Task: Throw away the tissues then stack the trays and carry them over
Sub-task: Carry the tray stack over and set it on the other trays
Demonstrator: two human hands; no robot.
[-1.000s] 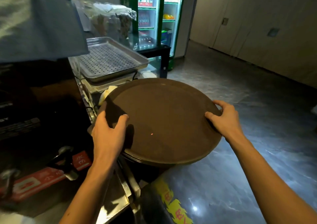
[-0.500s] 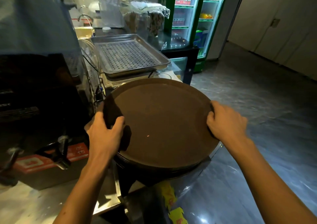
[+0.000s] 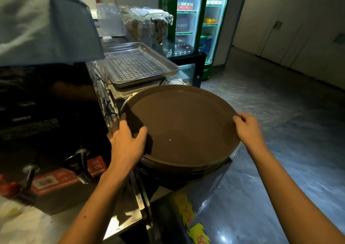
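Trays [image 3: 179,129] now sit lower than half a second ago: the brown round stack looks set down on the right end of the tabletop [image 3: 127,215], overhanging its right edge toward the floor. A second back you were holding it up, clear of that edge. Several rims show under the top tray at the near side, so stacking looks done and the carry looks like it's at its end. No tissues visible.

Your left hand [image 3: 127,142] has loosened: palm and fingers lie flat on the top tray's left rim, thumb spread toward the centre, grip opened out, not clamped. Your right hand [image 3: 248,129] is on the right rim, fingers curled over the edge, thumb on top; that grip reads as closed on the rim of the trays, though lightly.

Perforated metal pan [image 3: 136,64] sits just behind the stack, dark drinks dispenser [image 3: 46,113] just left of it. Check the overhang before you let go.
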